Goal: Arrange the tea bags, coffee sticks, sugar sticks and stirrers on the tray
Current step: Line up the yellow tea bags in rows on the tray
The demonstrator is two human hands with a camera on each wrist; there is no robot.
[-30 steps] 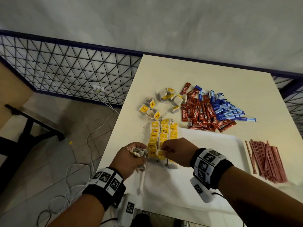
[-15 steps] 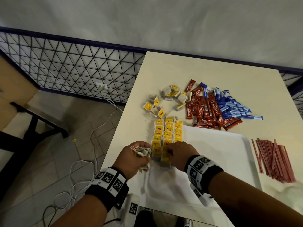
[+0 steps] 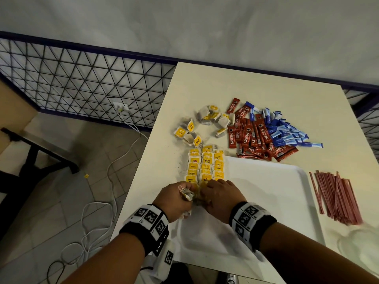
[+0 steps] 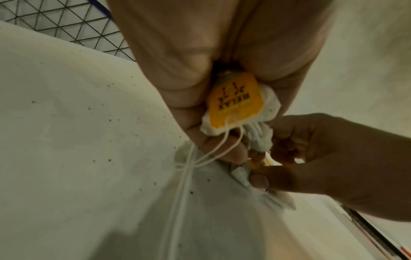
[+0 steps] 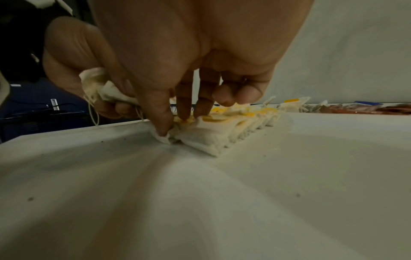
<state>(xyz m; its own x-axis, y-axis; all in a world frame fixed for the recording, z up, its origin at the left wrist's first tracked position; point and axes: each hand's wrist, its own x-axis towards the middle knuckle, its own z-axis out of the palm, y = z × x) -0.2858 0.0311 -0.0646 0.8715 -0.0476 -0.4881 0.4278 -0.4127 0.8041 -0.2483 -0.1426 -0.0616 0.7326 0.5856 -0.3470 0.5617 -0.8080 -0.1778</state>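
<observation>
A white tray lies on the cream table. Three rows of yellow-tagged tea bags line its left side. My left hand grips a bunch of tea bags with strings hanging, just left of the rows' near end. My right hand pinches a tea bag at that near end, thumb on its corner and fingertips on top. Loose tea bags, red coffee sticks, blue sugar sticks and red stirrers lie on the table.
The table's left edge runs close beside the tea bag rows. Below it are floor tiles with white cables. A wire mesh fence stands behind. A clear glass dish sits at the near right, past the stirrers.
Both hands stay at the near end of the tea bag rows. The right hand has edged closer to the left hand. The left hand keeps its bunch.
</observation>
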